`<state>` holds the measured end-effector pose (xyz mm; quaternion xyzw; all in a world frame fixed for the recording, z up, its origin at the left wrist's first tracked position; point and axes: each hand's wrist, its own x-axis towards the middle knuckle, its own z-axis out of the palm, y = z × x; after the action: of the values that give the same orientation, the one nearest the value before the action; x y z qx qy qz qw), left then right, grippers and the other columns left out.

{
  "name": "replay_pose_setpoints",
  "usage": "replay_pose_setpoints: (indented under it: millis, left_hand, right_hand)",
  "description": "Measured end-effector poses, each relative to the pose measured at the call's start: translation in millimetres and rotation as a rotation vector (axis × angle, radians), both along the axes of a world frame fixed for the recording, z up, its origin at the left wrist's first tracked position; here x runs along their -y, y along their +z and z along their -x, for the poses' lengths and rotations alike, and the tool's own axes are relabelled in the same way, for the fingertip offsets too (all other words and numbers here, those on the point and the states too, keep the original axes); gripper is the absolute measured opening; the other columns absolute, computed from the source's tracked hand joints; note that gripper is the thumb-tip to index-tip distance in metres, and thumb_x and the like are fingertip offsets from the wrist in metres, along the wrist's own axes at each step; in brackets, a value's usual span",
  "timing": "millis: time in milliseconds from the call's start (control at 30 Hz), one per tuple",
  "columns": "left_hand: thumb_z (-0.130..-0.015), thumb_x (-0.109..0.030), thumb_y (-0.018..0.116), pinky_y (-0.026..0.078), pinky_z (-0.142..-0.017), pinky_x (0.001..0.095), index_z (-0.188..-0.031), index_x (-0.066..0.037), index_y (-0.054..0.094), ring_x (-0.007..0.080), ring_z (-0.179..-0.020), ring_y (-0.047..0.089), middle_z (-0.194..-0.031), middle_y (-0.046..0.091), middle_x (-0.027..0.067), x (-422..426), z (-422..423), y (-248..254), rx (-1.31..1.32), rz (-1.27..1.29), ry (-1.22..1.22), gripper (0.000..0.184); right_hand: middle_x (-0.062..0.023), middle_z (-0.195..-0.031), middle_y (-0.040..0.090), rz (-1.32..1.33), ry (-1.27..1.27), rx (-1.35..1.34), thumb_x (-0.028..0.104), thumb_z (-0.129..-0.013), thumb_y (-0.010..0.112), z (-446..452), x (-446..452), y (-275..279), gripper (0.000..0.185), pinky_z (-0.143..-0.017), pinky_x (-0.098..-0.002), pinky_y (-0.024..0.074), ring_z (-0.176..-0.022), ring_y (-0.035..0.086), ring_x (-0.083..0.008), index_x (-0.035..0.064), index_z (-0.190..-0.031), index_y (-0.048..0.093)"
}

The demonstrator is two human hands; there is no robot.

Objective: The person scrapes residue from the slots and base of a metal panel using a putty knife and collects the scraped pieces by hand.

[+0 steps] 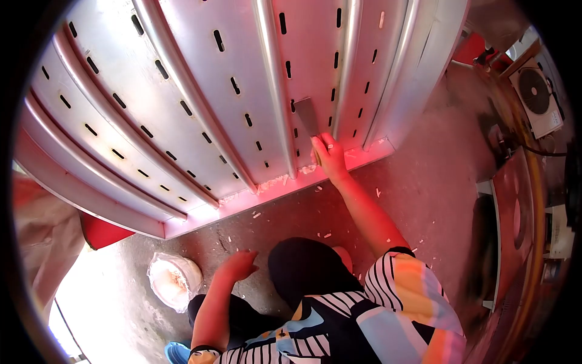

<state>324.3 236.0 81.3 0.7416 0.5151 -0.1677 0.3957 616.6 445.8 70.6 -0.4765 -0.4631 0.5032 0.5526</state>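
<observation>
Near the lower right corner of a slotted silver metal panel point(203, 67), right hand point(329, 155) reaching forward, grip wrapped around a grey flat-bladed scraper point(307, 115), left hand point(240, 265) bent inward, its grip unclear.

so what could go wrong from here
The scraper could snag in a slot of the metal panel and jolt the right hand. Loose flakes on the bottom ledge might spill onto the floor, where scattered bits already lie.
</observation>
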Motion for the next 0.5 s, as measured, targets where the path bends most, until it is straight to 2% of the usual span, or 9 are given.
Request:
replay_pose_setpoints:
  millis: [67, 167, 200, 300, 400, 500]
  left_hand:
    - [-0.08, -0.023, 0.065, 0.046, -0.086, 0.0447, -0.117, -0.005, 0.052, 0.0368, -0.104, 0.054, -0.111, 0.057, 0.0199, -2, 0, 6, 0.032, -0.038, 0.047, 0.043]
    - [-0.08, -0.023, 0.065, 0.046, -0.086, 0.0447, -0.117, -0.006, 0.052, 0.0365, -0.105, 0.054, -0.112, 0.056, 0.0198, 4, 0, 6, 0.049, -0.045, 0.07, 0.043]
    - [-0.08, -0.023, 0.065, 0.046, -0.086, 0.0447, -0.117, -0.006, 0.052, 0.0364, -0.105, 0.054, -0.112, 0.056, 0.0197, 4, 2, 3, 0.05, -0.048, 0.056, 0.043]
    - [-0.08, -0.023, 0.065, 0.045, -0.087, 0.0433, -0.122, -0.007, 0.05, 0.0368, -0.105, 0.053, -0.114, 0.055, 0.0194, 0, 2, -1, 0.008, -0.01, 0.024, 0.047]
    - [-0.08, -0.023, 0.065, 0.044, -0.088, 0.0425, -0.124, -0.007, 0.048, 0.0372, -0.105, 0.053, -0.114, 0.055, 0.019, 1, -1, 11, -0.024, 0.025, 0.032, 0.049]
    - [-0.079, -0.022, 0.065, 0.046, -0.086, 0.0433, -0.119, -0.007, 0.051, 0.0362, -0.105, 0.054, -0.112, 0.056, 0.0188, -4, 0, 10, 0.0, -0.019, 0.065, 0.045]
  right_hand:
    - [-0.0015, -0.057, 0.051, 0.052, -0.029, 0.036, 0.023, -0.092, 0.054, 14, 8, 4, 0.019, -0.041, -0.0235, 0.0369, -0.044, 0.045, -0.0078, 0.0051, -0.085, 0.053]
    - [-0.0014, -0.058, 0.052, 0.153, -0.039, -0.138, 0.024, -0.091, 0.056, 30, 11, 26, 0.02, -0.041, -0.0233, 0.0373, -0.044, 0.046, -0.008, 0.0049, -0.085, 0.053]
    - [-0.0009, -0.059, 0.052, 0.12, -0.008, -0.187, 0.025, -0.091, 0.056, 30, 10, 19, 0.02, -0.042, -0.0225, 0.0375, -0.045, 0.048, -0.0078, 0.0052, -0.086, 0.055]
    - [-0.0026, -0.06, 0.054, 0.02, -0.074, -0.006, 0.025, -0.092, 0.055, 25, 14, 11, 0.021, -0.043, -0.0249, 0.0396, -0.046, 0.051, -0.0097, 0.0045, -0.087, 0.056]
    - [-0.0055, -0.06, 0.055, 0.004, -0.133, 0.448, 0.025, -0.09, 0.056, 6, 22, -19, 0.021, -0.048, -0.0295, 0.0426, -0.049, 0.054, -0.0132, 0.0039, -0.088, 0.056]
    - [-0.008, -0.062, 0.056, 0.038, -0.099, 0.353, 0.026, -0.088, 0.058, 2, 44, 16, 0.022, -0.053, -0.0337, 0.0444, -0.053, 0.057, -0.0168, 0.0043, -0.09, 0.056]
